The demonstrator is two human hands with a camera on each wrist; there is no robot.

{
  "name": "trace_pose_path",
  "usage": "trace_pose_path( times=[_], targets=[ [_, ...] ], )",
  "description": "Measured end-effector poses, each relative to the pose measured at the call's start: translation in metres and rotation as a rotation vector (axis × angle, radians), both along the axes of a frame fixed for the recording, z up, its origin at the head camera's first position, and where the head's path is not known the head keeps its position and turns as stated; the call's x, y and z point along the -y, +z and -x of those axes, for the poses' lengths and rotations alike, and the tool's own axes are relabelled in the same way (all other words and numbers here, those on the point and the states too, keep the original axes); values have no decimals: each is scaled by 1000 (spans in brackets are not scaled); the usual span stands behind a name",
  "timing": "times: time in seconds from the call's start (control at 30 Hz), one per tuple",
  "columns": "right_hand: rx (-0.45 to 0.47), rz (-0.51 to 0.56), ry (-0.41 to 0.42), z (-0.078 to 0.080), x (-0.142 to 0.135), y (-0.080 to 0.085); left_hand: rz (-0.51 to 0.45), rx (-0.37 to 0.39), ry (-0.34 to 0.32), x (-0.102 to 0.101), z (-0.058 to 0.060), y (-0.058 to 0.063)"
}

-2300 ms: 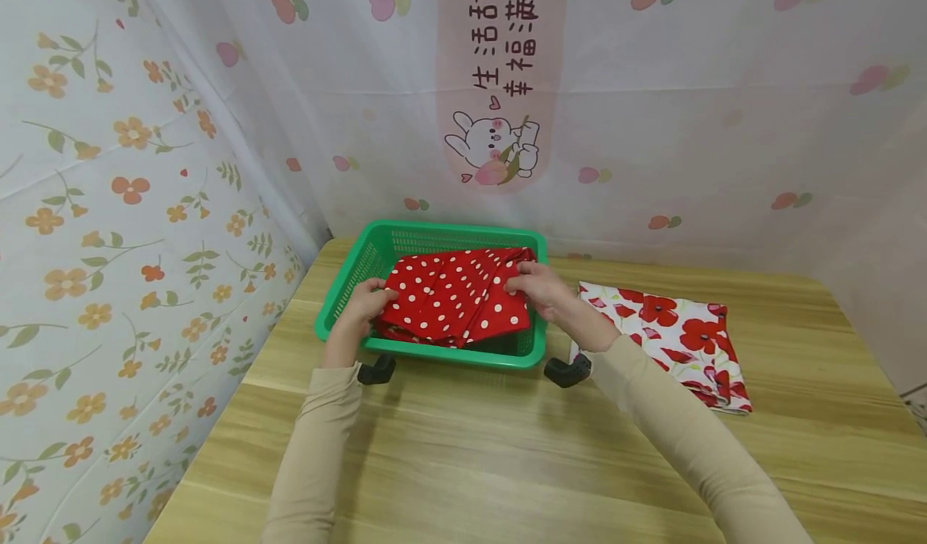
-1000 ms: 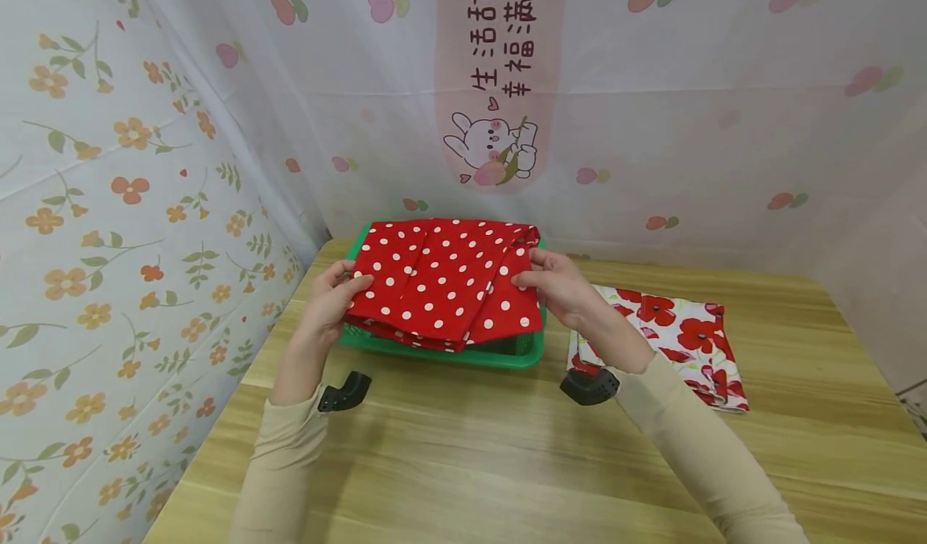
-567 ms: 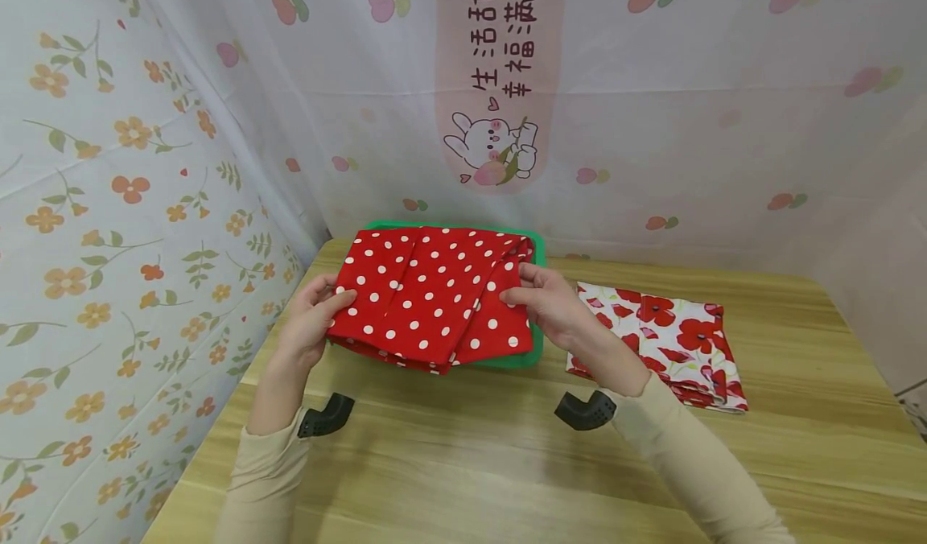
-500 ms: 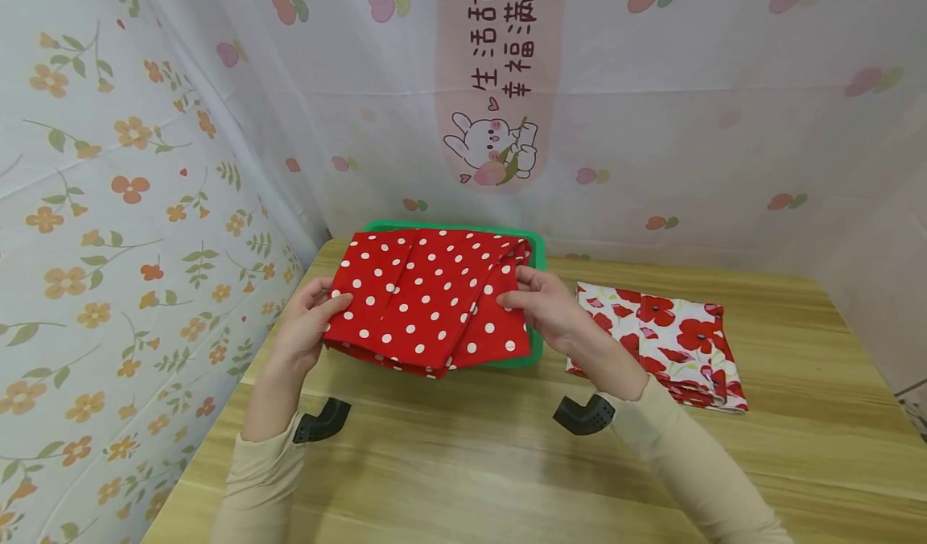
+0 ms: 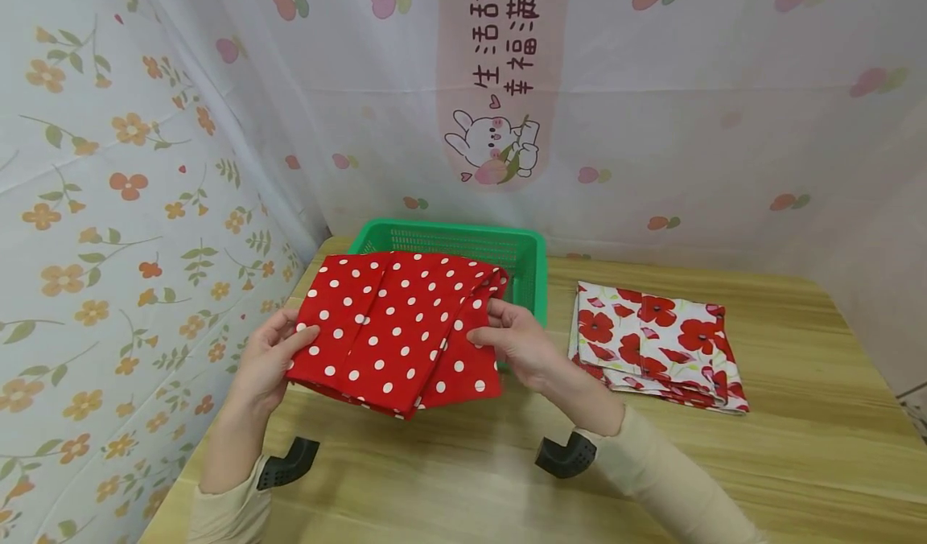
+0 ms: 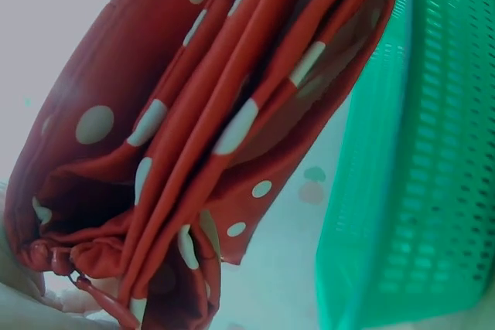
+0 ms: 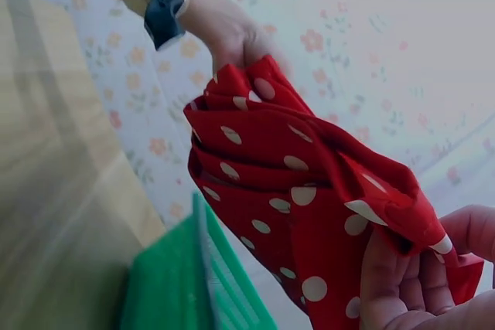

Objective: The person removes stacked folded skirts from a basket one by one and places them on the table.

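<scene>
A folded red garment with white polka dots [image 5: 391, 327] is held up between both hands, over the near left part of a green basket [image 5: 533, 274]. At its left edge my left hand [image 5: 262, 359] pinches it, thumb on top. My right hand [image 5: 525, 344] grips the right edge, with the thumb on top and the fingers underneath. Several stacked layers of the garment [image 6: 209, 121] show in the left wrist view, with what looks like a small red zip pull [image 6: 104, 299]. The right wrist view shows curled fingers [image 7: 383, 276] against the cloth.
A folded white cloth with red poppies [image 5: 659, 335] lies on the wooden table [image 5: 811, 343], right of the basket. Patterned curtains [image 5: 326, 109] hang behind and on the left. Black wrist mounts [image 5: 566, 455] stick out below the hands.
Both hands have lifted the polka-dot garment out of the basket and brought it nearer and to the left. More of the basket's inside shows than half a second ago. The poppy cloth stays put.
</scene>
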State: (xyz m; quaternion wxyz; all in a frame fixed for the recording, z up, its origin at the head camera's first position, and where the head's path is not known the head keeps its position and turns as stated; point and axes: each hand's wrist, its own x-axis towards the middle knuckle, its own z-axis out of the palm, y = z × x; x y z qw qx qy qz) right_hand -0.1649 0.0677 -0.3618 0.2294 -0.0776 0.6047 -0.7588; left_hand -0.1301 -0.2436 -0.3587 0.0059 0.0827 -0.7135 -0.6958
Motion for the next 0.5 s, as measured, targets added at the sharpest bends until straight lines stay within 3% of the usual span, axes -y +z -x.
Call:
trace_pose_path(
  times=[0.5],
  targets=[
    [72, 16, 73, -35, 28, -23, -40, -49, 20, 31, -45, -28]
  ],
)
